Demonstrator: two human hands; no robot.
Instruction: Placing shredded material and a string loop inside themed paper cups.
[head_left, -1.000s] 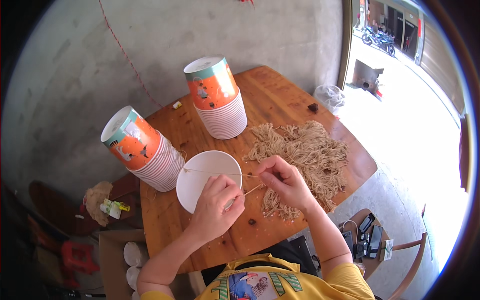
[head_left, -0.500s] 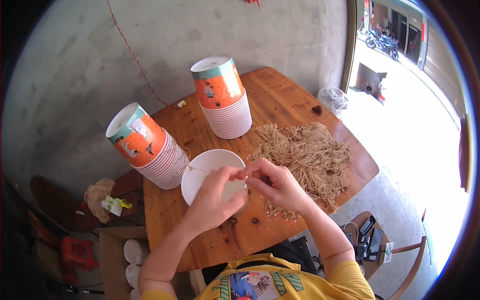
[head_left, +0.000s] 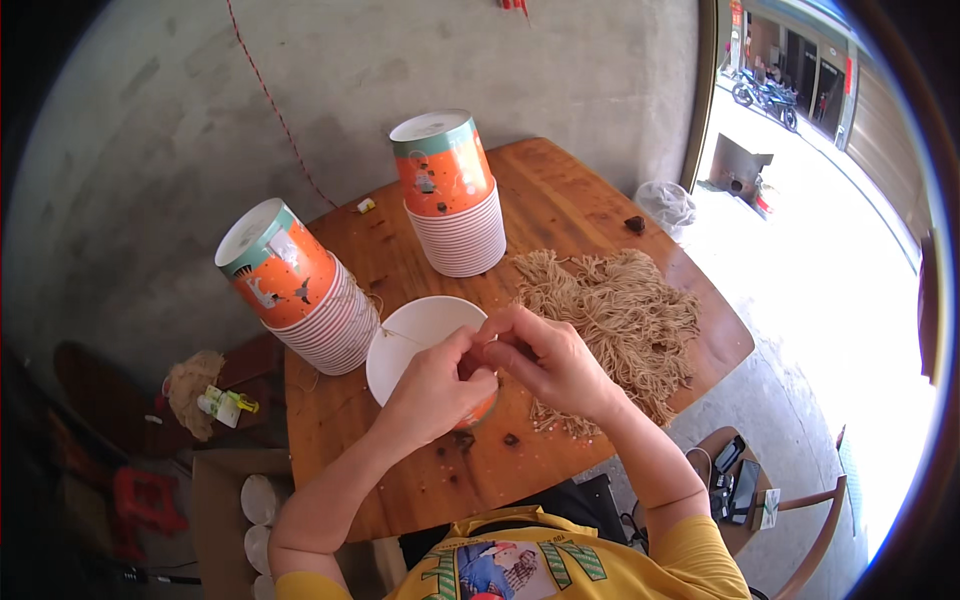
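Both hands meet over a paper cup.

The left hand (head_left: 432, 388) and right hand (head_left: 545, 360) pinch together on the cup (head_left: 420, 335) (its orange side peeks out below the left grip). The strand between the fingers is too thin to make out. A string pile (head_left: 615, 320) lies right of the right grip on the counter (head_left: 560, 200).

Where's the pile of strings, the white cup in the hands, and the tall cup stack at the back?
Strings (head_left: 625, 320), head view, middle of the pile.
White cup (head_left: 415, 335), head view, its white bottom.
Back stack (head_left: 450, 190), head view, orange side.
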